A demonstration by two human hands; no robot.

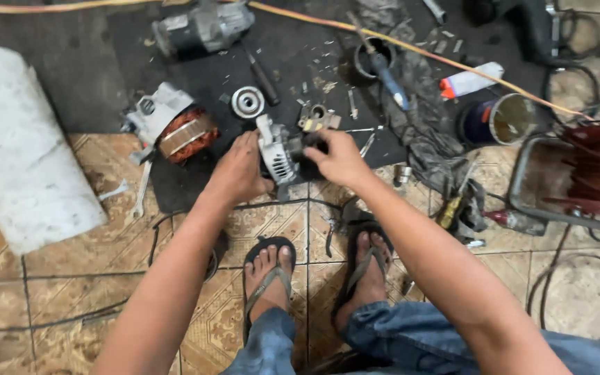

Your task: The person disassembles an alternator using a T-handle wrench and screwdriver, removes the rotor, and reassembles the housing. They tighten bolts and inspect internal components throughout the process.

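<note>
Patterned floor tiles and a dark mat lie under us; our left hand and right hand both grip a grey finned housing between them, while a copper-wound stator and pulley lie already removed, more stripping seemingly left

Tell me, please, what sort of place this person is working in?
Probably a small floor-level repair workshop for electric motors or alternators. Both hands, left hand and right hand, hold a grey ribbed housing; a copper-wound stator lies beside it, and a screwdriver and loose screws litter the black mat.
</note>
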